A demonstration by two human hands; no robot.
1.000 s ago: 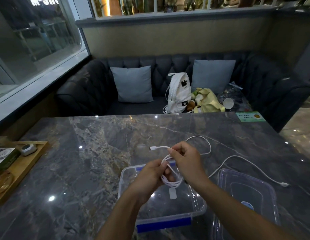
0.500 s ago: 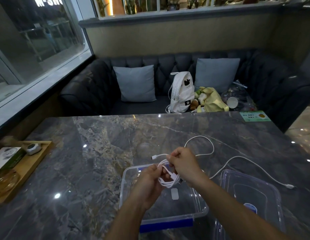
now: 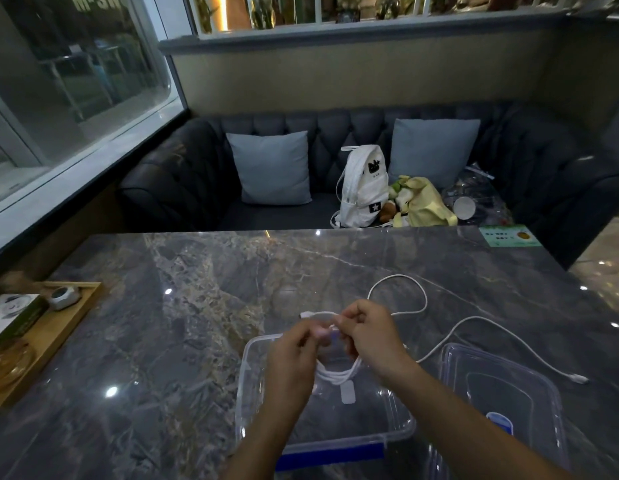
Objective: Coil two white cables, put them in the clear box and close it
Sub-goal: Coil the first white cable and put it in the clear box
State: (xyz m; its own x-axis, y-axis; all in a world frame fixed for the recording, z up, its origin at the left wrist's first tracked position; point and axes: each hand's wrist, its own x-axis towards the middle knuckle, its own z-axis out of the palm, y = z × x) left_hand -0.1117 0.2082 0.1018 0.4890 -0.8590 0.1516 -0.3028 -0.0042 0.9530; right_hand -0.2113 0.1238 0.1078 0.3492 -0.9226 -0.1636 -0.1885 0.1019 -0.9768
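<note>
Both hands hold a coiled white cable (image 3: 339, 375) above the open clear box (image 3: 398, 427). My left hand (image 3: 294, 355) grips the coil's left side. My right hand (image 3: 374, 332) pinches the cable near its top, and a short end with a plug (image 3: 306, 314) sticks out to the left. The coil's loops hang between the hands over the box. A second white cable (image 3: 474, 320) lies loose on the marble table, looping behind my right hand and running right to its plug (image 3: 580, 378). The clear lid (image 3: 502, 393) lies to the right of the box.
A wooden tray (image 3: 59, 327) with a small box and a round gadget sits at the table's left edge. A green card (image 3: 510, 236) lies at the far right corner. Behind the table a dark sofa holds cushions, a white backpack (image 3: 365, 187) and bags.
The hands have shifted slightly while wrapping; the coil now hangs lower between them over the box, and the right hand pinches the cable near the top. The loose cable has not moved.
</note>
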